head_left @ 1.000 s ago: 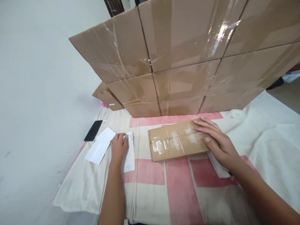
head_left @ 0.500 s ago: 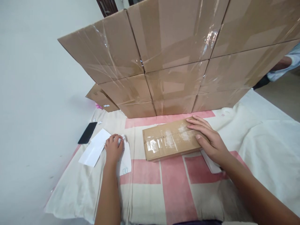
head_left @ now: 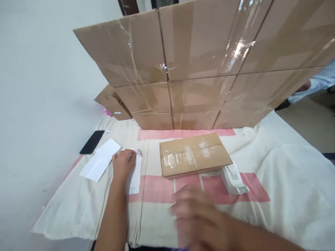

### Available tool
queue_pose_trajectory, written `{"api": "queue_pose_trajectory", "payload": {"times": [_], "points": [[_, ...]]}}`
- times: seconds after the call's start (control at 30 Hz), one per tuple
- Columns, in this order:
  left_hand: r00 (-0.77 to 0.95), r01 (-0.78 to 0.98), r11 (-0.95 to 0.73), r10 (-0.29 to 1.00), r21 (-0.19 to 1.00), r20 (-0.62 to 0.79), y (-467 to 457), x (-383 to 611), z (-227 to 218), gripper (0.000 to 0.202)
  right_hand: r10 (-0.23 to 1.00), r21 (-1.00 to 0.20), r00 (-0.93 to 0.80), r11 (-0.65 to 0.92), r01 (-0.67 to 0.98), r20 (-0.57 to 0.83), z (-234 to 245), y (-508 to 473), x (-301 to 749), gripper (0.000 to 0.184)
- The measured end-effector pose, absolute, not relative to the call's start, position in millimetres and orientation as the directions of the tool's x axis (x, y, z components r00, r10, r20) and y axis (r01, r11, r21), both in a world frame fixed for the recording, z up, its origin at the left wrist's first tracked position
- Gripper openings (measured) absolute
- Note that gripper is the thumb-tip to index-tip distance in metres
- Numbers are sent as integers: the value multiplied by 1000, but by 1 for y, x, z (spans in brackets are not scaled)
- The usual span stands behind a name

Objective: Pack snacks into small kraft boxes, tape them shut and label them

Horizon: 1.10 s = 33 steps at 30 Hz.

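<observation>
Left hand [head_left: 123, 165]: fingers curled together, pinching far end of slip [head_left: 134, 176]
Right hand [head_left: 196, 216]: blurred above cloth [head_left: 288, 167]; finger state cannot be told
Slip location: on cloth, left of box [head_left: 195, 155]
Technique: grip one end only; keep slip flat, uncreased
Slip axis: long axis near to far, far end under fingers
Box axis: left to right

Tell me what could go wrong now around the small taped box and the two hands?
1. The blurred right hand is close to the tape dispenser and might knock it.
2. The left hand presses a paper slip on wrinkled cloth; the slip may crease.
3. The stacked cartons behind the small taped box could topple if bumped.
</observation>
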<state>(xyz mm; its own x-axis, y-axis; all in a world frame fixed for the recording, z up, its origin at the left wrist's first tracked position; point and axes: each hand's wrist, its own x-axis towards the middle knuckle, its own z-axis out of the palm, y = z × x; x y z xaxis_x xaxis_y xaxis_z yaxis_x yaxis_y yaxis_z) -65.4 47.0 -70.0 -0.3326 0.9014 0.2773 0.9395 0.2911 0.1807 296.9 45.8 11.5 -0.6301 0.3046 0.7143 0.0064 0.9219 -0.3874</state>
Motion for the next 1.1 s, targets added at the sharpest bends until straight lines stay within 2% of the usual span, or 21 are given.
{"api": "queue_pose_trajectory", "payload": {"times": [0.03,0.07,0.13,0.2,0.27,0.43,0.7,0.8,0.93,1.03,1.1], "points": [[-334,938,288,903,195,270,46,-65,-70,18,266,-423,-674,903,-77,690,10,33,267,20],[-335,936,286,905,206,263,46,-66,-70,18,280,-490,-752,869,-66,597,6,26,234,31],[-337,932,284,907,224,254,44,-68,-70,17,392,-572,-844,810,129,365,-7,30,169,49],[-343,928,285,905,240,253,42,-70,-72,17,559,-575,-814,722,384,158,-25,52,117,56],[-350,923,284,901,260,258,39,-73,-74,17,608,-564,-787,688,456,105,-45,76,87,60],[-373,906,277,880,320,295,33,-81,-73,16,645,-570,-757,664,485,108,-71,94,78,57],[-367,866,162,849,473,381,28,-74,-56,16,703,-646,-694,603,468,153,-67,94,82,52],[-353,867,129,840,481,412,28,-73,-54,18,719,-673,-678,578,461,154,-68,96,80,45],[-262,887,36,860,461,438,27,-82,-59,21,774,-697,-616,524,490,148,-61,95,79,44],[-200,900,-22,866,435,459,25,-93,-66,22,784,-702,-603,514,493,150,-53,94,80,22],[-222,909,4,851,418,477,27,-98,-71,21,786,-696,-600,514,501,148,-51,96,80,15]]}}
